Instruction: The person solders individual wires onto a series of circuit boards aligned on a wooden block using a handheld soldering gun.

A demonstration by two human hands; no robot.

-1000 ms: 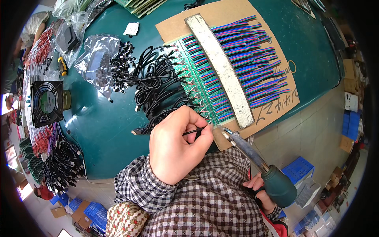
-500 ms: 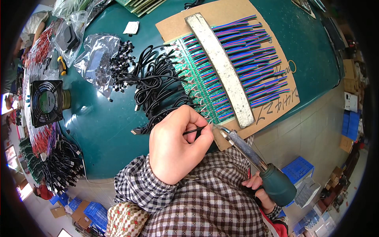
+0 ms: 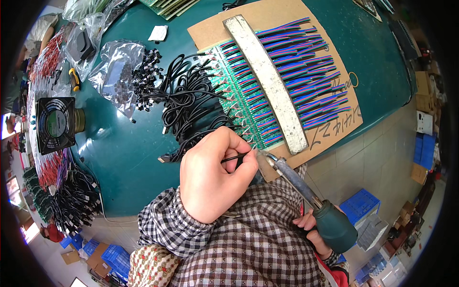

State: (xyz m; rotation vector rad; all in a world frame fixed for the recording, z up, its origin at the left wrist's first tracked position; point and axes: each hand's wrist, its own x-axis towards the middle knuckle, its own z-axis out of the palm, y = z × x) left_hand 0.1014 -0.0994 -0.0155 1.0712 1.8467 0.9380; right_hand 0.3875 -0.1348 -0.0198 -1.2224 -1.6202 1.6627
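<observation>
Between thumb and fingers, my left hand (image 3: 215, 172) pinches a thin black cable (image 3: 234, 158) near its end, beside the lower corner of a row of green circuit boards (image 3: 239, 98). My right hand (image 3: 313, 229) is closed round the dark green handle of a soldering iron (image 3: 296, 179), partly hidden behind it. The iron's tip meets the cable end at my left fingertips; the exact contact is too small to tell. Red, blue and black wires (image 3: 311, 71) run right from the boards. A worn pale metal bar (image 3: 267, 83) lies across them, on a cardboard sheet (image 3: 334, 126).
Black coiled cables (image 3: 186, 100) lie left of the boards, near a clear plastic bag (image 3: 117, 67). A small fan (image 3: 56, 125) stands at the left, below a yellow-and-black screwdriver (image 3: 74, 80). Blue crates (image 3: 361, 205) stand on the floor at right.
Almost nothing differs. The soldering iron's handle has shifted very slightly to the left and down; my left hand keeps its pinch on the cable.
</observation>
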